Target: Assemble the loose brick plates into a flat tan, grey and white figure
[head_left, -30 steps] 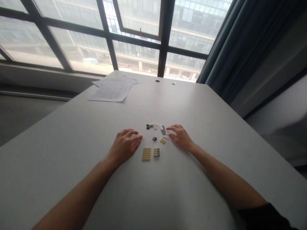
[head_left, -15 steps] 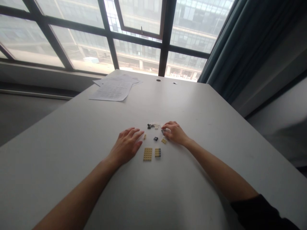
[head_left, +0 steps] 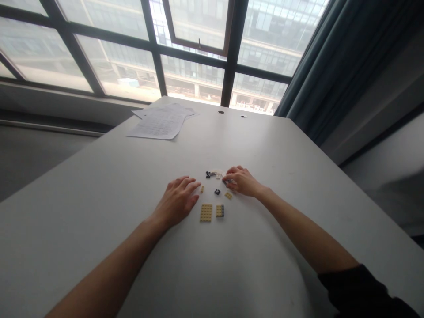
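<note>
A grey piece (head_left: 225, 181) lies on the desk (head_left: 82, 198) at the fingertips of the right hand (head_left: 243, 182), mostly covered, so its long axis cannot be told. That hand is palm down with fingers curled and thumb tucked beneath; whether it pinches the piece cannot be told. Its forearm slants in from the lower right, a dark sleeve (head_left: 357, 287) near the elbow.

Just nearer the person, a yellow piece (head_left: 228, 194) lies askew, beside a small dark piece (head_left: 217, 192). Black pieces (head_left: 208, 175) and a white piece (head_left: 217, 176) sit farther out.

The left hand (head_left: 180, 201) is palm down, fingers loosely spread and slightly bent, holding nothing visible; its forearm rises from the lower left. By its fingertips is a narrow yellow piece (head_left: 202, 189), long axis pointing toward the window (head_left: 195, 79). Nearest the person, a yellow plate (head_left: 206, 213) points the same way, beside a yellow-and-grey block (head_left: 220, 210).

Papers (head_left: 159, 123) lie at the far left.
</note>
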`<state>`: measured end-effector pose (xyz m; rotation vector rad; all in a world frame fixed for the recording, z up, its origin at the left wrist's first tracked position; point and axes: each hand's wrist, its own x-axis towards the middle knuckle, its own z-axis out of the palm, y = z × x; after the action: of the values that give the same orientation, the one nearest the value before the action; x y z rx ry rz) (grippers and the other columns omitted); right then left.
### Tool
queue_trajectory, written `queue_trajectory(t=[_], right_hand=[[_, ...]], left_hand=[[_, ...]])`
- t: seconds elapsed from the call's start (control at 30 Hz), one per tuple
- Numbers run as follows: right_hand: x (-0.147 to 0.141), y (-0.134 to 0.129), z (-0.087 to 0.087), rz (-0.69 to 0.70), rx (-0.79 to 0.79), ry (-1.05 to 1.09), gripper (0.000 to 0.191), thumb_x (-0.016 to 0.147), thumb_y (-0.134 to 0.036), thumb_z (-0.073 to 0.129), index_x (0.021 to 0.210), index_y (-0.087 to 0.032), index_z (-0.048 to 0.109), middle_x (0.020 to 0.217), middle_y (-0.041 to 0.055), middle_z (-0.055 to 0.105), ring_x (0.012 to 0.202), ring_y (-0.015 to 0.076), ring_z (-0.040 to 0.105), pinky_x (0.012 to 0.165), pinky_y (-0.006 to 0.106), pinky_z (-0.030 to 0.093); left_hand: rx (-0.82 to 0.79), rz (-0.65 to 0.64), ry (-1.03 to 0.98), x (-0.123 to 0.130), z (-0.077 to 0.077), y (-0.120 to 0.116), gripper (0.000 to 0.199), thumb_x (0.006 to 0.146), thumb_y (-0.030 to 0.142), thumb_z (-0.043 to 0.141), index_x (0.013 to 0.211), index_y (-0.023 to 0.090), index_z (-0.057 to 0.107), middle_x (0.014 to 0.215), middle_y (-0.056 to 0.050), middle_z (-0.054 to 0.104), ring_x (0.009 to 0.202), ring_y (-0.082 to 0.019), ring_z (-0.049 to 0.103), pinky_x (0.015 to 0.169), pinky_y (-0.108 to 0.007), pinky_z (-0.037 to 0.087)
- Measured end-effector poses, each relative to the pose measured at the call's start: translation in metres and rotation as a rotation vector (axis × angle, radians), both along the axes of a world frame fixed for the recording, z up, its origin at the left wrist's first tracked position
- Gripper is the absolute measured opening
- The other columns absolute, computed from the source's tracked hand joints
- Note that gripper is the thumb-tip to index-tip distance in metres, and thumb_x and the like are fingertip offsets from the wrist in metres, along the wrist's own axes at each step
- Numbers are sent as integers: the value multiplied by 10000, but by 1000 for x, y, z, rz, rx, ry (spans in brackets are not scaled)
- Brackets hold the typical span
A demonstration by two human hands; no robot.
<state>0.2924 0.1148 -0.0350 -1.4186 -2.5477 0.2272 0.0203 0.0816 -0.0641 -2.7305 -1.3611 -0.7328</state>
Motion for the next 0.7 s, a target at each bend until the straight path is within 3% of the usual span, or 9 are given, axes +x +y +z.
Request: queue_trajectory(t=[0.27, 0.7], right_hand=[[-3, 0, -1, 2, -4, 2, 266, 802, -326, 686, 1065, -284, 691, 1148, 67, 605, 1088, 253, 483, 938, 416, 367], [-15, -5, -1, -2, 51, -27, 178, 833, -261, 643, 996, -200, 677, 1154, 85, 606, 1091, 256, 481, 913, 403, 388]], left_hand=[[2, 1, -3, 1, 1, -1, 352, 874, 320, 478, 1199, 220, 570, 1248, -98, 580, 1231, -311, 439, 1004, -505, 362], [14, -14, 7, 1, 1, -1, 331, 881, 313, 470, 1180, 213, 570, 1241, -97, 580, 1229, -306, 434, 1002, -495, 355]])
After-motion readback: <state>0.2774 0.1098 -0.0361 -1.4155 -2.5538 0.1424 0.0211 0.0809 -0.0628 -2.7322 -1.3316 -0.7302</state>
